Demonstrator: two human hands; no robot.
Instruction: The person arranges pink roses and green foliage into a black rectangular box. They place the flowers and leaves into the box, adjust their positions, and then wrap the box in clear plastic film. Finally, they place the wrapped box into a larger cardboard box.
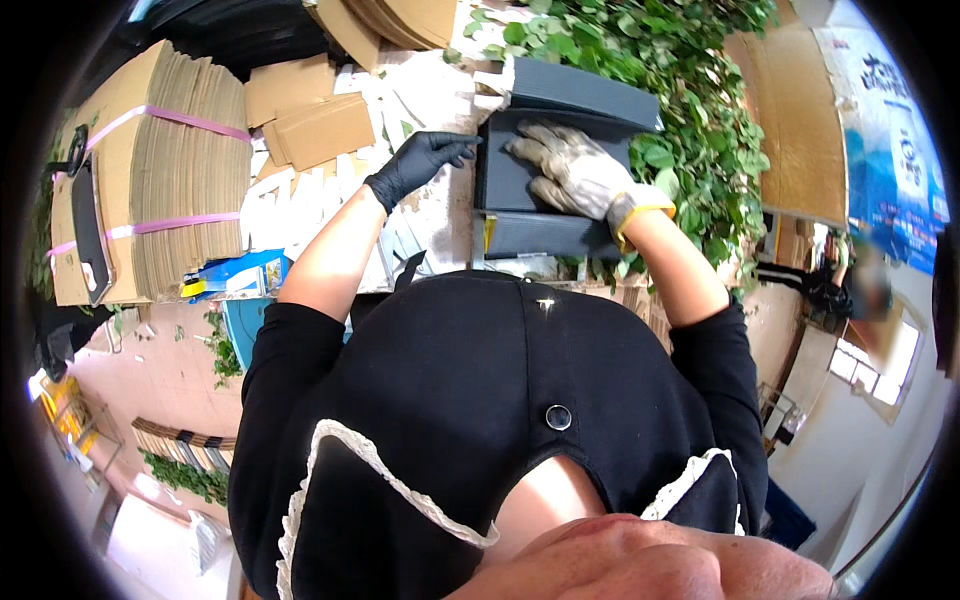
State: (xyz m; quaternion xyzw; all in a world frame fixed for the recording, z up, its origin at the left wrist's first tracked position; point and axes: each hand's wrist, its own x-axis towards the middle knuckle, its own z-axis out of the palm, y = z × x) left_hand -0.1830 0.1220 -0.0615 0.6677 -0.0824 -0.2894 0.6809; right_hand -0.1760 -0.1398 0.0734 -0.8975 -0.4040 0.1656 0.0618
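Observation:
A dark grey folded cardboard box [500, 178] lies in front of me at the table's edge, with its panels raised along the far and near sides. My right hand [578, 172], in a whitish work glove with a yellow-edged cuff, rests on the box's middle panel, fingers stretched and slightly spread. Just left of the box is my left hand [420, 168] in a black glove. Its fingers are drawn together and point at the box's left edge; whether anything thin is between the fingertips I cannot make out.
A strapped stack of brown cardboard sheets [190, 170] stands at the left, a dark phone [92, 230] against its side. Loose cardboard pieces [320, 130] and white scraps lie between it and me. Heaped green leafy stems [700, 150] crowd the right. A person [830, 285] is far right.

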